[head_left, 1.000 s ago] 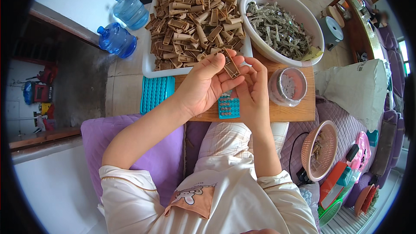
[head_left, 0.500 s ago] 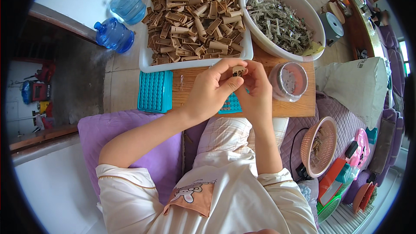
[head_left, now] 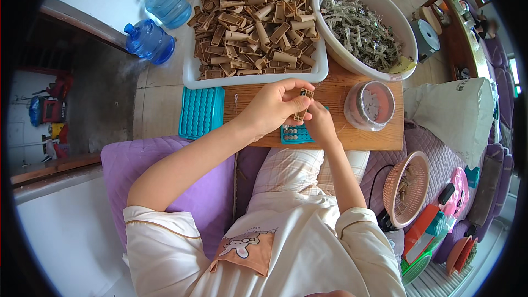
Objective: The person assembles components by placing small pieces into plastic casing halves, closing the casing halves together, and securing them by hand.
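My left hand (head_left: 270,108) pinches a small brown plastic casing (head_left: 303,104) between thumb and fingers, its open side showing small parts inside. Just right of and below it is my right hand (head_left: 320,125), fingers curled together over a small turquoise tray (head_left: 294,135). Its fingertips are partly hidden, so I cannot make out what they hold. Small round pieces sit in that tray's pockets. To the right stands a clear round tub (head_left: 369,105) with pale small pieces in it.
A white bin (head_left: 190,81) of brown casings and a white basin (head_left: 410,38) of clear-wrapped parts stand beyond the wooden table (head_left: 391,138). Stacked turquoise trays (head_left: 201,113) lie left. A pink basket (head_left: 423,179) and a white sack (head_left: 454,113) are to the right.
My right hand has come away from the casing and moved down to the small tray. My left hand keeps hold of the casing, now tilted upright. The view has shifted slightly.
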{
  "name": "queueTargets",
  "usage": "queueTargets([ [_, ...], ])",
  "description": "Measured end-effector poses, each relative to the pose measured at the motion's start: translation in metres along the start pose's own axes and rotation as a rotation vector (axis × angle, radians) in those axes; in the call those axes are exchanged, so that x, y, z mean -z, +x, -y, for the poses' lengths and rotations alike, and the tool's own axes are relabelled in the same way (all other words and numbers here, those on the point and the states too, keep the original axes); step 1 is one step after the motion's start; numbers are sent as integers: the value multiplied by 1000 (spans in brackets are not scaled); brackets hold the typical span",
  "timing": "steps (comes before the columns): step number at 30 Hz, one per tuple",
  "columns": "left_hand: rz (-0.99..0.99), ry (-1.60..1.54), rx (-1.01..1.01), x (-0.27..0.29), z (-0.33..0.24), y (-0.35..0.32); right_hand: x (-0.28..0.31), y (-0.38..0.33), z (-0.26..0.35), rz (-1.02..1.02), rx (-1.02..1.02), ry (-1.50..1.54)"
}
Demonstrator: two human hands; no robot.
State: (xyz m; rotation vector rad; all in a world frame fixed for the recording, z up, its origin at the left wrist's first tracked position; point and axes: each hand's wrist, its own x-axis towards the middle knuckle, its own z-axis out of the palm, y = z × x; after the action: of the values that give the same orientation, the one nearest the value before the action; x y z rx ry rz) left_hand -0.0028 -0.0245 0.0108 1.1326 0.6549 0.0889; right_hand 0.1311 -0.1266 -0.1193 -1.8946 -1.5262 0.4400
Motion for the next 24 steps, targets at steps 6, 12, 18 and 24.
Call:
queueTargets([
  [6,15,-48,21,1,1,-2,-15,-3,-12,-28,258,-191],
  [12,49,-124,-8,0,-3,-3,-11,-12,-20,-72,228,-269],
  [18,220,-136,-23,-5,-2,-4,12,-10,-17,-225,45,-95],
  [24,175,-208,-16,-8,5,-8,65,-5,60,-570,-17,663],
])
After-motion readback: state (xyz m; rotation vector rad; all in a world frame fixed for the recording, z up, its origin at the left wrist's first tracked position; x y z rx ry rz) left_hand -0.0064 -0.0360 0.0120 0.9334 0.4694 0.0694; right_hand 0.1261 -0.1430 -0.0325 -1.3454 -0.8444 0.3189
